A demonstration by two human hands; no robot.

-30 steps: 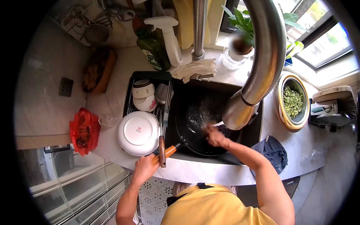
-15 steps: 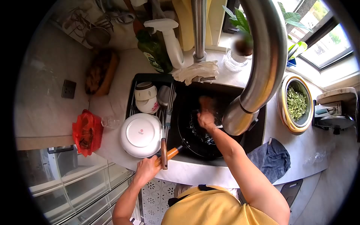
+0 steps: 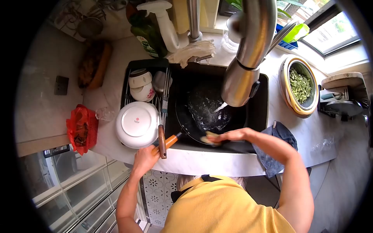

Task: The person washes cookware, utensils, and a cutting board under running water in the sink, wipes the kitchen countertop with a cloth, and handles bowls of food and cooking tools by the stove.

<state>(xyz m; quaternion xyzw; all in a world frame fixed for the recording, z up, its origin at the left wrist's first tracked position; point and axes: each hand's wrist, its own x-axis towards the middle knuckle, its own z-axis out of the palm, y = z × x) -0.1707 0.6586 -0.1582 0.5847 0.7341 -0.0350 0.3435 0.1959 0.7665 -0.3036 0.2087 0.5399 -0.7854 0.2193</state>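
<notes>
A dark pan (image 3: 186, 124) lies in the black sink (image 3: 261, 112), with water splashing inside it under the steel faucet (image 3: 237, 83). My left hand (image 3: 145, 159) is closed round the pan's orange wooden handle (image 3: 171, 141) at the counter's front edge. My right hand (image 3: 229, 136) is closed on a pale tan scrubber (image 3: 210, 138), which touches the pan's near rim; its fingers are slightly blurred. A spatula with a brown handle (image 3: 162, 141) crosses over the pan handle and leans on the dish rack.
Left of the sink stand a rack with stacked bowls (image 3: 140, 85), an upturned white bowl (image 3: 137, 124) and a red basket (image 3: 82, 130). A blue cloth (image 3: 278, 145) and a bowl of chopped greens (image 3: 300, 86) lie to the right. Bottles (image 3: 165, 29) stand behind.
My right hand has moved from the pan's middle to its near rim with the scrubber. My left hand still holds the handle. The camera view has shifted, and a water stream now shows below the faucet.
</notes>
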